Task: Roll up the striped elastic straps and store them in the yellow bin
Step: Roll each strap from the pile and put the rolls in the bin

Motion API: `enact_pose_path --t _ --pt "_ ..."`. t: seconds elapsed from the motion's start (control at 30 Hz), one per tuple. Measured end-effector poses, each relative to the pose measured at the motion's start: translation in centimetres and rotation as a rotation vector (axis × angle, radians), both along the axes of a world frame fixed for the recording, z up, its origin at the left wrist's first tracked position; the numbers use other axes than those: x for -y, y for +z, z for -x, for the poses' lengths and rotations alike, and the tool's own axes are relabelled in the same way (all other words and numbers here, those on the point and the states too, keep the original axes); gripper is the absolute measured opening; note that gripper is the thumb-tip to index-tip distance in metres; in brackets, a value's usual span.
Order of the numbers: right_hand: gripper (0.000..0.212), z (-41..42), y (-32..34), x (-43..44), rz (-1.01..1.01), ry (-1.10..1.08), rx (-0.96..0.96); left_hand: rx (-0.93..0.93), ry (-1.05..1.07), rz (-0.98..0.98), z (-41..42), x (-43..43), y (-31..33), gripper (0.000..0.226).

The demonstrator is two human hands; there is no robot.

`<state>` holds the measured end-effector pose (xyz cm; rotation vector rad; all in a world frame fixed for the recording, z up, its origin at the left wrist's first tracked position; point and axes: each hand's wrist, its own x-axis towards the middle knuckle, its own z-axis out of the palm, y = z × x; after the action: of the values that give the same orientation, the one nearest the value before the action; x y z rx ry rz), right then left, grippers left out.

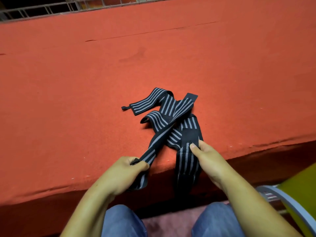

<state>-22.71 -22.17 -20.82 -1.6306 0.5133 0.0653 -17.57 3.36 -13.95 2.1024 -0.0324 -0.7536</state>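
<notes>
Pinching, left hand [123, 171]: fingers are curling round one end of a striped strap [151, 157], which is running taut up into the pile.
Straps [171, 115]: lying tangled on the red felt surface [68, 82] near its front edge; at least two, exact count unclear.
Right hand [208, 159]: thumb and fingers are gripping a second strap [187, 161] that is hanging over the edge.
Yellow bin [304, 189]: sitting far right, below the surface; contents hidden.

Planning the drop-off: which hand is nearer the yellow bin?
Right. The right hand is up-left of the yellow bin; the left hand lies farther left. Both grip striped straps.
</notes>
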Motion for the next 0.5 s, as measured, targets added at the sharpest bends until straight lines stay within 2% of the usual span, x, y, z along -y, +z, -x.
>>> enact_pose_path --t 0.2,0.3,0.43,0.5 --pt "0.028 -0.8 0.1 0.3 -0.061 -0.028 -0.024 0.055 -0.112 -0.04 0.1 -2.0 0.5 0.031" --pt "0.026 -1.7 0.7 0.9 -0.115 -0.064 -0.006 0.107 -0.041 -0.031 -0.5 -3.1 0.2 0.029" --pt "0.026 -3.0 2.3 1.7 -0.133 -0.149 0.036 0.454 0.077 -0.108 -2.8 -1.8 -0.8 0.028" --pt "0.026 -3.8 2.6 1.9 -0.104 -0.175 0.051 0.534 0.098 -0.098 -4.1 0.2 -1.2 0.025"
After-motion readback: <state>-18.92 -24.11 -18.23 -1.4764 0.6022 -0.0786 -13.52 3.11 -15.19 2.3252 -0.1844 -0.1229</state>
